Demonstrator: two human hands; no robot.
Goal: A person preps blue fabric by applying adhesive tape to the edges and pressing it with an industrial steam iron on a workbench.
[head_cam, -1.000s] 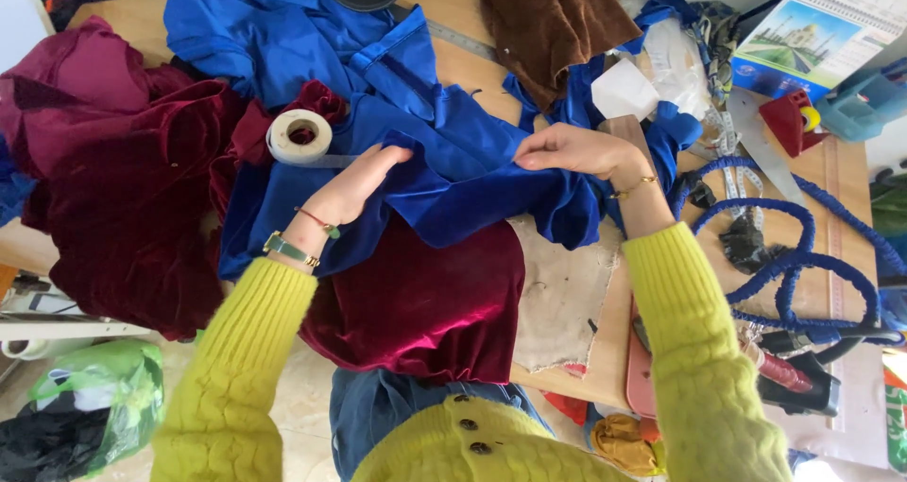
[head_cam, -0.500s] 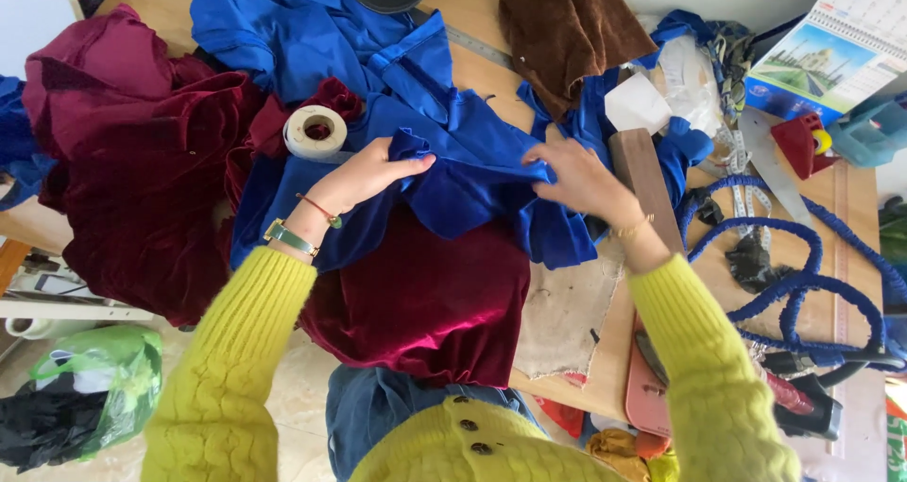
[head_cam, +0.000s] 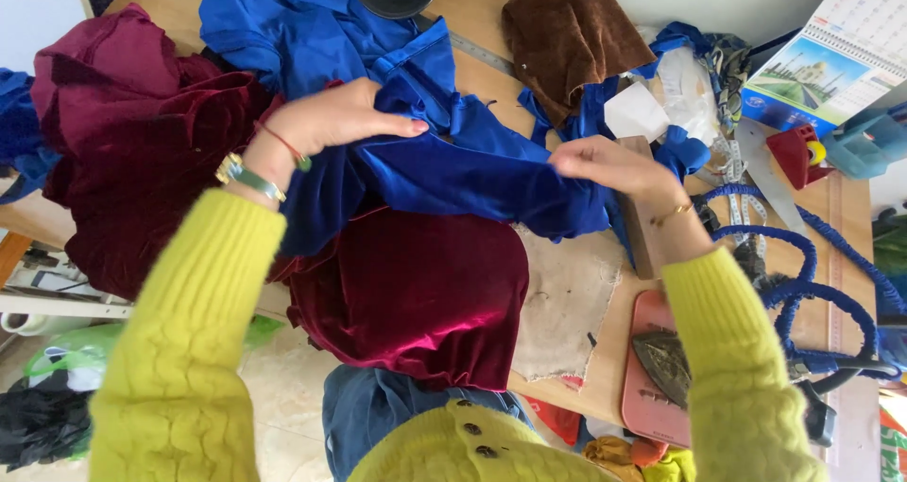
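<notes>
— What packaging do we see? 
— A flat box (head_cam: 829,61) with a blue picture panel sits at the upper right of the frame, a small red block (head_cam: 795,154) just below it.
— What has changed? 
— Our left hand (head_cam: 335,120) has slid up over the white tape roll, now hidden; our right hand (head_cam: 614,165) has drawn rightward.
— And our grips? 
— The left hand lies flat and open on the blue satin cloth (head_cam: 453,165) at centre frame; the right hand pinches its edge with closed fingers.
— Textures? 
— The blue cloth is shiny and creased, lying over plush maroon velvet (head_cam: 416,293); brown velvet (head_cam: 567,33) lies crumpled at top, on the wooden table (head_cam: 605,387).
</notes>
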